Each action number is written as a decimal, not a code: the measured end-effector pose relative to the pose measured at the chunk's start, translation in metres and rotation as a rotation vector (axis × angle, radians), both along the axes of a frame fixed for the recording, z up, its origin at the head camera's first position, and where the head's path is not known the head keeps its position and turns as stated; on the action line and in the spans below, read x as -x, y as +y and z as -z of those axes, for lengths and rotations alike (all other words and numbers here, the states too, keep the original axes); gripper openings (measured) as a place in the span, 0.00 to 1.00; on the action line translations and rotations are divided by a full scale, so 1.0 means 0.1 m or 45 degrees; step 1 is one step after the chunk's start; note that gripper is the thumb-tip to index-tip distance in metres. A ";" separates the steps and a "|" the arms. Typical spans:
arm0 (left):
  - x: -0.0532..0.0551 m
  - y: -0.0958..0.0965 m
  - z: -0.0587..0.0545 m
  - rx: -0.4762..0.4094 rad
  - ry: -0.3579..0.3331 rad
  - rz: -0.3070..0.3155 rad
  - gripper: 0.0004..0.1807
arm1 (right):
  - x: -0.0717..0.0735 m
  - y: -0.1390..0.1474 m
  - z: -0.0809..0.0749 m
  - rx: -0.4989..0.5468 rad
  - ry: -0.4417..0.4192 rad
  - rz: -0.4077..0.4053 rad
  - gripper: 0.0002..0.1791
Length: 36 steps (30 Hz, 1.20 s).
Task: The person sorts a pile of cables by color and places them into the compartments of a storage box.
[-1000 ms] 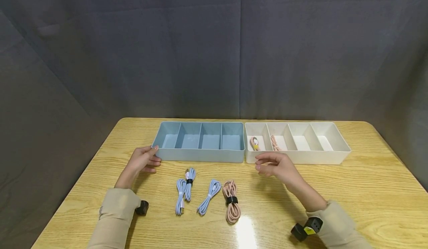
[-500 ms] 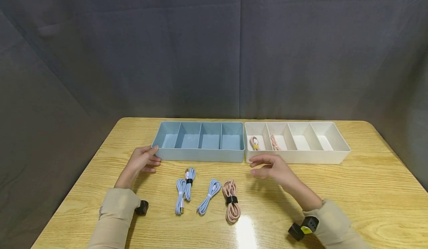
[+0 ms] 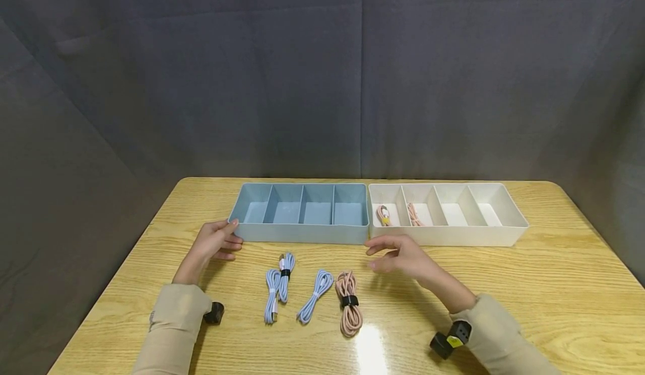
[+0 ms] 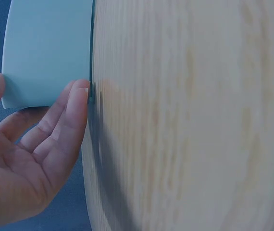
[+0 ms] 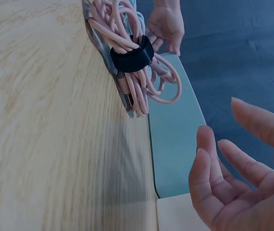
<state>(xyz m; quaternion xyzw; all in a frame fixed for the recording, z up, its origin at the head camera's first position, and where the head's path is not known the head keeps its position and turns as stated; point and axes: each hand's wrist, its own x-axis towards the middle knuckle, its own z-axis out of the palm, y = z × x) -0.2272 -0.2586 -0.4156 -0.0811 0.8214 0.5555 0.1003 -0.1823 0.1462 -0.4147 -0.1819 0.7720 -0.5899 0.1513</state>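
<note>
In the head view my left hand [image 3: 210,243] touches the front left corner of a blue divided box [image 3: 302,234]. Its thumb lies at the top rim and its nearly straight fingers are against the box's lower part. My right hand [image 3: 405,257] hovers with loosely bent fingers and nothing in them, in front of where the blue box meets a white divided box [image 3: 453,237]. Left of that hand lies a coiled pink cable [image 3: 351,322] with a black strap, large in the right wrist view. Three coiled blue cables [image 3: 314,295] lie farther left.
Two small pink cable bundles [image 3: 384,215] sit in the white box's two left compartments, one in each. The boxes stand side by side towards the back of the wooden table [image 3: 554,285]. A dark curtain [image 3: 322,84] hangs behind.
My right hand has moved left and slightly down, from in front of the white box towards the pink cable. My left hand, the boxes and the cables have stayed put.
</note>
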 end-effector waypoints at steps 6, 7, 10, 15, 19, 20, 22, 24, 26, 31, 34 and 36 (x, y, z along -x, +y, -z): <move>0.03 -0.03 0.07 -0.009 -0.028 -0.028 0.34 | 0.02 -0.04 0.04 0.017 -0.003 -0.077 0.27; 0.03 -0.04 0.07 -0.010 -0.027 -0.026 0.34 | 0.02 -0.05 0.05 0.013 -0.001 -0.089 0.27; 0.02 -0.03 0.05 -0.009 -0.019 -0.015 0.34 | 0.04 -0.07 0.08 -0.020 0.030 -0.124 0.26; -0.01 0.00 0.00 -0.008 -0.003 0.003 0.33 | 0.07 -0.09 0.11 -0.068 0.074 -0.175 0.27; -0.01 -0.01 0.01 -0.013 -0.003 0.003 0.34 | 0.08 -0.11 0.12 -0.091 0.074 -0.200 0.27; 0.00 -0.02 0.02 -0.014 -0.003 0.006 0.34 | 0.08 -0.11 0.13 -0.100 0.080 -0.209 0.27; 0.01 -0.03 0.03 -0.018 -0.001 0.011 0.35 | 0.09 -0.13 0.13 -0.112 0.089 -0.231 0.27; 0.01 -0.02 0.03 -0.025 -0.001 -0.001 0.35 | 0.10 -0.15 0.14 -0.111 0.091 -0.259 0.27; 0.01 -0.02 0.02 -0.025 0.004 0.009 0.35 | 0.11 -0.16 0.15 -0.108 0.093 -0.289 0.27; 0.00 -0.02 0.02 -0.033 -0.001 0.006 0.35 | 0.12 -0.19 0.16 -0.095 0.036 -0.352 0.28; 0.01 -0.03 0.04 -0.049 0.004 0.012 0.38 | 0.13 -0.21 0.17 -0.098 -0.012 -0.388 0.29; 0.01 -0.04 0.05 -0.057 0.013 0.021 0.40 | 0.14 -0.22 0.17 -0.113 -0.021 -0.417 0.31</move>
